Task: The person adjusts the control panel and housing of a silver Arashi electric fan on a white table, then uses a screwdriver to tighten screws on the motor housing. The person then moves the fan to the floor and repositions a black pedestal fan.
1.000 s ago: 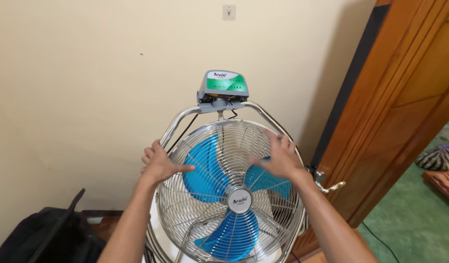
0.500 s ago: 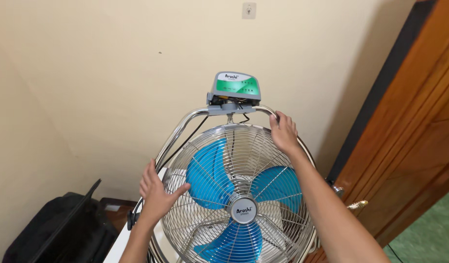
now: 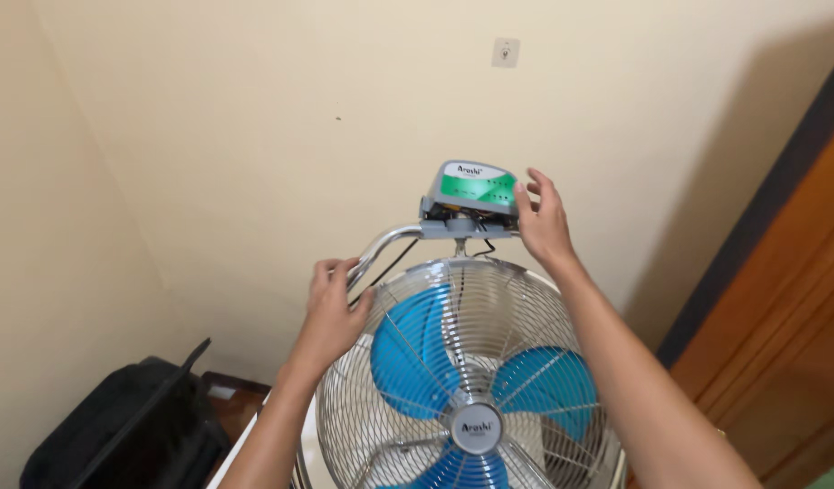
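Fan [image 3: 467,380]: stands at the near centre, against the cream wall [image 3: 254,118]. Round chrome wire grille, blue blades [image 3: 417,358] behind it, grey hub [image 3: 476,427] low in the middle. A chrome tube frame [image 3: 385,243] arches over the top of the grille. A grey control box [image 3: 471,188] with a green face sits on that frame at the top centre, tilted toward the camera. A dark cable runs down from under the box along the left of the frame.

Left hand [image 3: 334,312]: fingers curled over the frame tube at the upper left of the grille, palm against the grille rim. It is closed round the tube.

Right hand [image 3: 544,222]: at the right end of the control box, fingers loosely spread, thumb and fingertips touching the box's right edge. Whether it grips the box cannot be told.

Surroundings: a black bag [image 3: 127,430] lies at the lower left, near the wall corner. A brown wooden door [image 3: 788,335] with a dark frame stands at the right. A small wall plate [image 3: 505,52] is mounted high on the wall, above the box and well apart from it.
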